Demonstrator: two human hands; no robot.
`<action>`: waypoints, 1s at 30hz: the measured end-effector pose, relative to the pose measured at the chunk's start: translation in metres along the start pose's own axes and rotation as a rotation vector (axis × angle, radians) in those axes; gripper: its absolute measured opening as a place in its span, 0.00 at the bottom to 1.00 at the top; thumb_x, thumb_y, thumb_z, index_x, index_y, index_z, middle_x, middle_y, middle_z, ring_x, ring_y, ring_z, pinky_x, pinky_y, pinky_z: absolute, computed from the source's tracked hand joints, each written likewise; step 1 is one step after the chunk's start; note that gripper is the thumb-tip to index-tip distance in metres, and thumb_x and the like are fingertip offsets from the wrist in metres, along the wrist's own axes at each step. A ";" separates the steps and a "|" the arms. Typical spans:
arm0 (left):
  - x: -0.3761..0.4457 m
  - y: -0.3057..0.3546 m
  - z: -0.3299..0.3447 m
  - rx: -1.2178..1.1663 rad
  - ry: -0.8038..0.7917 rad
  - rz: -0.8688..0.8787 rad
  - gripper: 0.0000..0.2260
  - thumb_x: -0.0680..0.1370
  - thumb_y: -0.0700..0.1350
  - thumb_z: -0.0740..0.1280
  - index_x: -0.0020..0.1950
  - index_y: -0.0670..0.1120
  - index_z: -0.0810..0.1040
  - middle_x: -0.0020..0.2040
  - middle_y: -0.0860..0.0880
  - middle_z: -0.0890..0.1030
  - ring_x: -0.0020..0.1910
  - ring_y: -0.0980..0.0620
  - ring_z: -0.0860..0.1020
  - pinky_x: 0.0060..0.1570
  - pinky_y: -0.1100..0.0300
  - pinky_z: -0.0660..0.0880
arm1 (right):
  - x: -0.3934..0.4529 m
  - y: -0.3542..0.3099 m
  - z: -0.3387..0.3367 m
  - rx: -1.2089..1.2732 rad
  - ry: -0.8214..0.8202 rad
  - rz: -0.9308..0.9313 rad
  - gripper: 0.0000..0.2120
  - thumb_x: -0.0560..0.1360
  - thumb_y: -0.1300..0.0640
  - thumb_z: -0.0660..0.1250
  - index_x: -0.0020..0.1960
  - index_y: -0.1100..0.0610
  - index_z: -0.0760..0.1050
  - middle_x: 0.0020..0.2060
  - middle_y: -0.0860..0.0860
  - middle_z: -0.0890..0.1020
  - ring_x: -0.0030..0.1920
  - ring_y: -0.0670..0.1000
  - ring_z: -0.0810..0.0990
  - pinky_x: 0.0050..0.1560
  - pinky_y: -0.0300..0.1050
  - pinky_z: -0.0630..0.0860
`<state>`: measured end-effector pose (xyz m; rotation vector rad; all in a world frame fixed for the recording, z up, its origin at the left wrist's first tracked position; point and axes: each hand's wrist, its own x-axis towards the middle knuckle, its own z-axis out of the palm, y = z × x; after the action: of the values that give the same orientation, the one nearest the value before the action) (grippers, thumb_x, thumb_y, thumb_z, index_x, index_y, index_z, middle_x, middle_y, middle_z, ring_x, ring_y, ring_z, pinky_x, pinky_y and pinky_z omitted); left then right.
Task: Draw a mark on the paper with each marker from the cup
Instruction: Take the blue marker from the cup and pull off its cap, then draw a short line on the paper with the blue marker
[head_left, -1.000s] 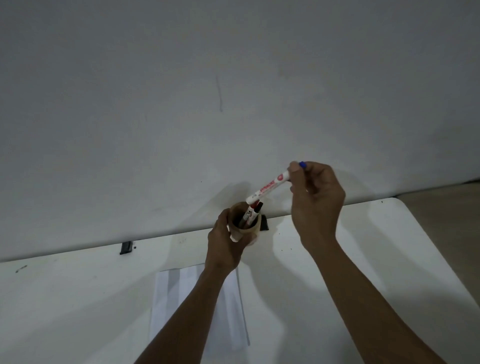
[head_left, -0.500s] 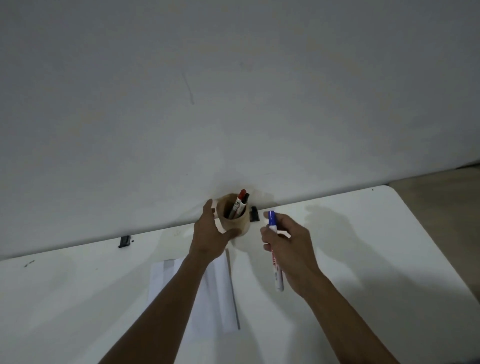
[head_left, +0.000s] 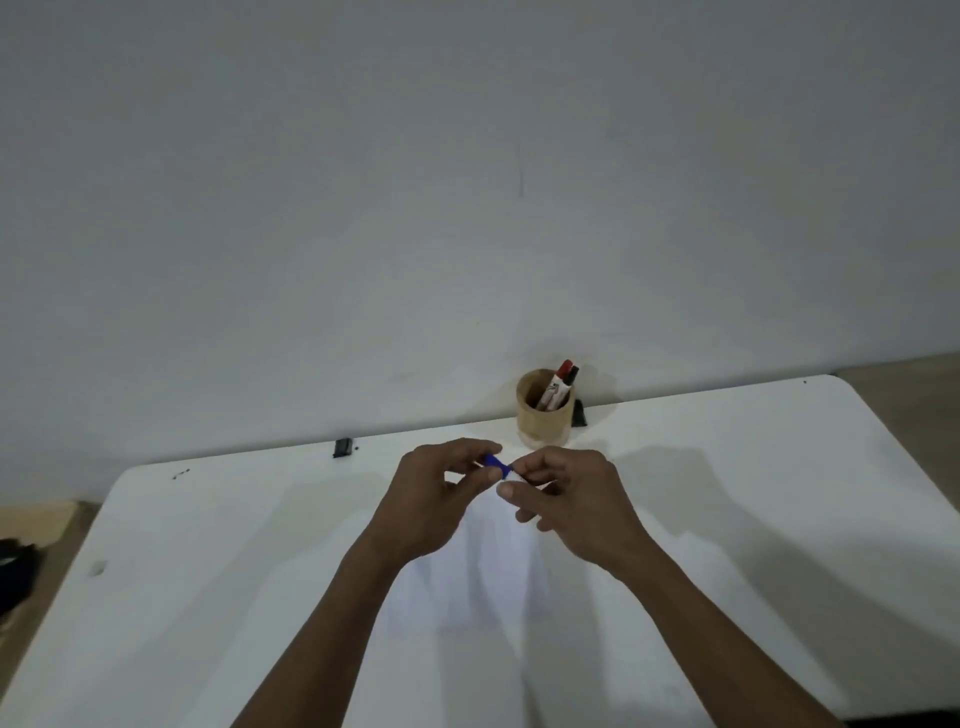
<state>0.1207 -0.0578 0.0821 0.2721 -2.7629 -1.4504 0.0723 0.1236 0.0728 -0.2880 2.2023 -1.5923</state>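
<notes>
While both hands meet above the paper (head_left: 483, 582), left hand (head_left: 431, 499) fingers pinching blue cap (head_left: 496, 463), right hand (head_left: 576, 496) fingers gripping marker.

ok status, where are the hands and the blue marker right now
Left hand and right hand both on blue marker, gripping at its cap end, above paper. Cup stands behind with two markers. Nothing in the way.
</notes>
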 end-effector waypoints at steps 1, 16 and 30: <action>-0.006 -0.004 -0.007 -0.020 0.004 -0.008 0.07 0.77 0.44 0.72 0.54 0.51 0.84 0.47 0.56 0.86 0.47 0.61 0.82 0.46 0.63 0.81 | -0.003 -0.006 0.005 -0.022 -0.018 -0.012 0.07 0.71 0.55 0.79 0.46 0.54 0.85 0.38 0.50 0.87 0.33 0.50 0.87 0.35 0.46 0.82; -0.098 -0.074 -0.070 -0.164 0.193 -0.001 0.07 0.75 0.40 0.74 0.48 0.52 0.84 0.38 0.55 0.84 0.36 0.58 0.80 0.38 0.70 0.76 | -0.054 -0.033 0.095 0.657 0.124 0.169 0.14 0.65 0.62 0.80 0.48 0.64 0.82 0.35 0.57 0.85 0.33 0.52 0.83 0.36 0.41 0.82; -0.090 -0.128 -0.105 -0.144 0.121 -0.290 0.07 0.76 0.41 0.72 0.38 0.46 0.84 0.33 0.46 0.84 0.27 0.56 0.78 0.35 0.63 0.76 | -0.009 -0.014 0.115 0.681 0.189 0.132 0.06 0.79 0.62 0.68 0.46 0.63 0.82 0.36 0.56 0.87 0.35 0.51 0.82 0.39 0.39 0.82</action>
<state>0.2380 -0.2003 0.0440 0.7558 -2.5903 -1.6205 0.1301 0.0241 0.0568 0.2095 1.6149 -2.2321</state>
